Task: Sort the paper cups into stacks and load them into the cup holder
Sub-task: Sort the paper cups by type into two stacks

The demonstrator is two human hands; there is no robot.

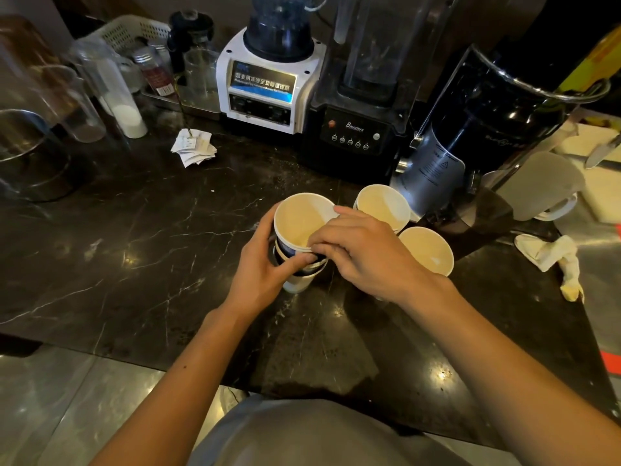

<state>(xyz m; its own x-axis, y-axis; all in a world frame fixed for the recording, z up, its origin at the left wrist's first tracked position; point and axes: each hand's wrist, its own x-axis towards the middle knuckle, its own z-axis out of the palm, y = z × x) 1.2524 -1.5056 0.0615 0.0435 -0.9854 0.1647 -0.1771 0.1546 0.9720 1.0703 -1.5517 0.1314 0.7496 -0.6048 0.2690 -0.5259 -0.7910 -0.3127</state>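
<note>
A stack of nested paper cups, cream inside with dark and white bands outside, stands on the black marble counter. My left hand wraps its left side. My right hand reaches over from the right, fingertips pinching the rims of the stack. Two more paper cups stand to the right: one behind my right hand, which looks like a short stack, and one beside my right wrist. No cup holder is recognisable in view.
Behind the cups stand a white blender, a black blender and a black machine. Glass jars and a metal pot sit at the left. Paper slips lie mid-counter; a crumpled wrapper and a knife lie right.
</note>
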